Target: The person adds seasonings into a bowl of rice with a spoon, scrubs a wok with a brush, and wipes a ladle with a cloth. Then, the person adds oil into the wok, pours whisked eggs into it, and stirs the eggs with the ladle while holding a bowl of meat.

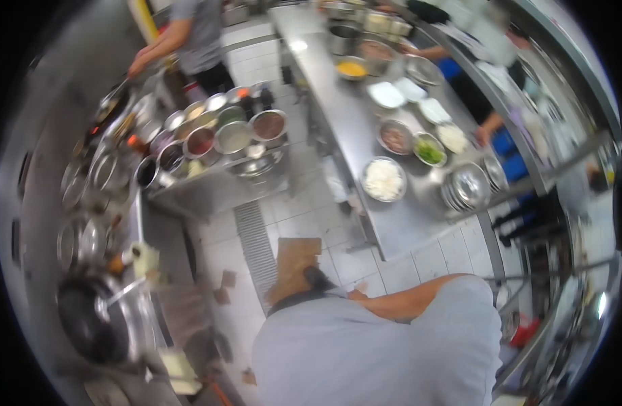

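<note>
My right arm, in a light grey short sleeve, bends across the front of my body. My right hand [358, 295] is beside my waist, low in the view and partly hidden by the grey shirt [379, 345]. Its fingers are too blurred and covered to show whether they hold anything. A dark shoe [318, 278] shows just beyond it, over a flattened piece of brown cardboard [297, 260] on the tiled floor. My left hand is out of view.
A steel worktable [372, 216] bears a bowl of white pieces [383, 179], chopped greens [429, 150] and stacked metal lids [470, 186]. Seasoning pots [234, 138] line the left counter. A wok [91, 318] with a ladle [125, 291] sits lower left. Other people work at both sides.
</note>
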